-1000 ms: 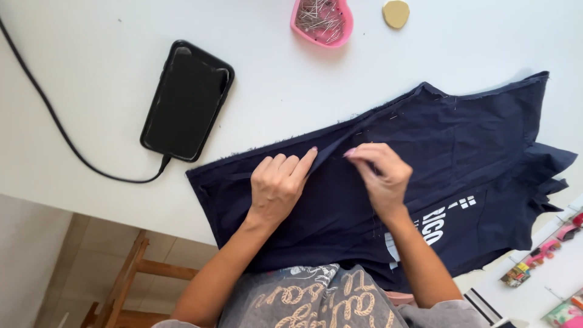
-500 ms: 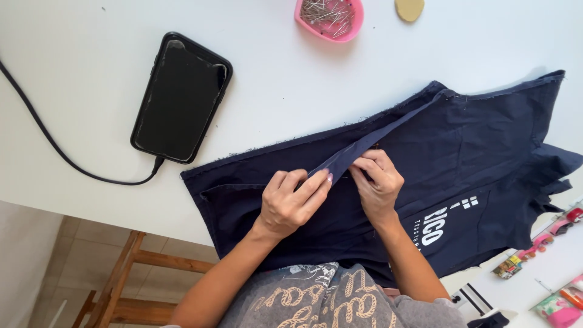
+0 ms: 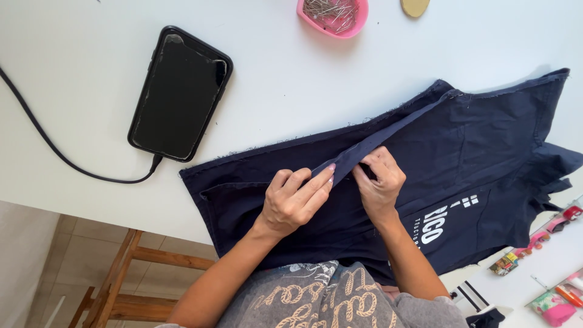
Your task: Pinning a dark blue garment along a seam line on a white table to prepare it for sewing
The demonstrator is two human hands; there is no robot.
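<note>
Left hand (image 3: pixel 294 203) centre frame, fingers curled nearly closed, pinching a raised fold (image 3: pixel 364 152) of the navy garment (image 3: pixel 486 140) between thumb and fingertips. Right hand (image 3: pixel 379 185) just beside it to the right, also curled, fingertips gripping the same fold from the other side; the two hands almost touch. Fold runs as a narrow ridge from the hands up toward the upper right.

Garment lies flat on the white table (image 3: pixel 91 61), spanning centre to right edge of frame, lower part hanging over the table's near edge. White printed lettering with a small block mark (image 3: pixel 446 215) on the cloth, right of the right hand.

Black phone (image 3: pixel 180 94) face up, upper left of centre, dark cable (image 3: pixel 54 149) plugged into its lower end and trailing off the left edge. Pink dish of pins (image 3: pixel 333 15) at top centre, round tan disc (image 3: pixel 415 6) just right of it. Small colourful packets and clips (image 3: pixel 546 231) on the lower right edge, details too small to tell. Wooden stool frame (image 3: pixel 127 273) below the table, lower left
</note>
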